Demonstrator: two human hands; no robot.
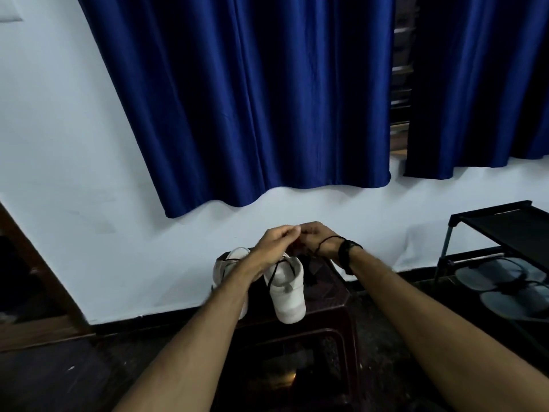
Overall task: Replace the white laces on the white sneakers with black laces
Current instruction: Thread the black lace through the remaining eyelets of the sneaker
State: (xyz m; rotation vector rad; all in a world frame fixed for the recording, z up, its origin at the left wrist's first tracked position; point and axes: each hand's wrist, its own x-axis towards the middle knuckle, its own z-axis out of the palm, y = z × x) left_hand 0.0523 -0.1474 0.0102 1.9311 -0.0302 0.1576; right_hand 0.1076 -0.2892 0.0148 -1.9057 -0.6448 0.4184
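Head view:
Left hand: the left hand [274,239] is up above the shoes, fingers curled, pinching the black lace [274,273] at its top.
Right hand: the right hand [316,237] is right beside the left one, fingertips touching it. Its fingers are curled too and pinch the same lace. A black watch [346,252] is on that wrist, and a bit of lace loops over the back of the hand.
Black lace: it runs down from the hands to the right sneaker [286,289] and hangs along its side.
Sneakers: two white shoes stand side by side on a dark brown stool [323,295]. The left sneaker [230,263] is partly hidden behind the left arm.
Stool: it stands on the dark floor, close to the white wall.
Curtains: blue curtains [252,99] hang on the wall above.
Rack: a black shoe rack [499,233] stands at the right, with grey sandals [502,281] on its low shelf.
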